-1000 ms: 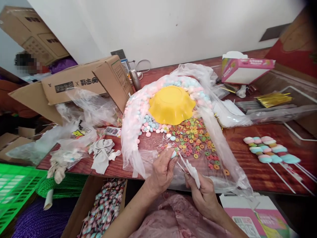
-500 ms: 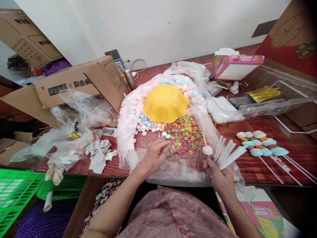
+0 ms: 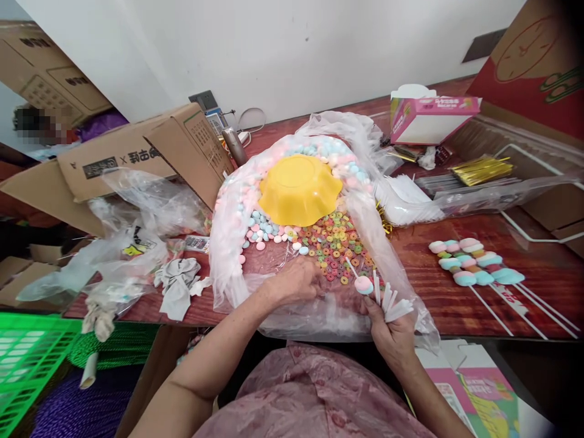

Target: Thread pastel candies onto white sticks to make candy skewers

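Observation:
My right hand is closed around a bundle of white sticks. A pink and blue marshmallow sits on one stick just above its thumb, with the stick tip poking out. My left hand hovers at the near edge of a spread of colourful cereal rings, fingers curled downward and together; whatever they hold is hidden. Beyond the rings, an upturned yellow bowl rests among pink, white and blue marshmallows on clear plastic.
Finished marshmallow skewers lie on the red-brown table at right. A pink box and gold twist ties are behind them. Open cardboard, plastic bags and a grey cloth crowd the left; a green basket is lower left.
My left hand has moved right, toward the cereal rings. My right hand has come left and slightly lower with the sticks and marshmallow, narrowing the gap between the hands. The view has shifted slightly.

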Demonstrator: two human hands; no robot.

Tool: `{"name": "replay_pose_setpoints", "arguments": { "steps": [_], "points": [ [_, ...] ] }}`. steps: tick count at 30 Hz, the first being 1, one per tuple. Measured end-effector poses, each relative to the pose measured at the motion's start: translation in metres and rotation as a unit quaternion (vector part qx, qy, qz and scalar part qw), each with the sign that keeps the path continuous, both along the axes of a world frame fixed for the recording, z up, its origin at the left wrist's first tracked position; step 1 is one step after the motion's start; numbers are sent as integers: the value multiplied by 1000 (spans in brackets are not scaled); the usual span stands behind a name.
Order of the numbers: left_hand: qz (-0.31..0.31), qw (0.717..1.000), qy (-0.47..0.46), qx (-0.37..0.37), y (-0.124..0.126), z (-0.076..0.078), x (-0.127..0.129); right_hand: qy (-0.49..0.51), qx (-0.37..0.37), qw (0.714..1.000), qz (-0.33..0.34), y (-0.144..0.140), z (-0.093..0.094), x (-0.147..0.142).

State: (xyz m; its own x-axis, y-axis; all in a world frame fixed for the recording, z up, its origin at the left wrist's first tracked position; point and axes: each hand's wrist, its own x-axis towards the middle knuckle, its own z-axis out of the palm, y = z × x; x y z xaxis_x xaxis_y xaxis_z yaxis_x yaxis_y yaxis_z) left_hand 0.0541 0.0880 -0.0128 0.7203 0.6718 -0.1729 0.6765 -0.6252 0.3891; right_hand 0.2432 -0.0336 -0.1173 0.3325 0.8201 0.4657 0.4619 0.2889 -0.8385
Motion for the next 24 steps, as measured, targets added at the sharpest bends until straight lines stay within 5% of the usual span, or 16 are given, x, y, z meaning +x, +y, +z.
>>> {"name": "replay_pose_setpoints", "arguments": {
  "steps": [3, 9, 15, 17, 20, 24],
  "points": [
    [10, 1000, 0, 17, 3, 1, 4, 6, 2, 1000, 1, 1, 0, -1],
    [33, 997, 11, 68, 2, -26, 28, 14, -15, 1000, 10, 2, 1, -1],
    [28, 993, -114, -12, 1, -29, 24, -17, -4, 1000, 5, 0, -1, 0],
    [104, 954, -257, -117, -3, -22, 15, -35, 0, 999, 18, -2, -3, 2],
    [227, 832, -435, -259, -12, -8, -2, -74, 9, 995, 60, -5, -5, 4],
    [296, 728, -527, -324, -28, 3, -20, -193, 50, 975, 96, -5, -4, 3]
  ]
}}
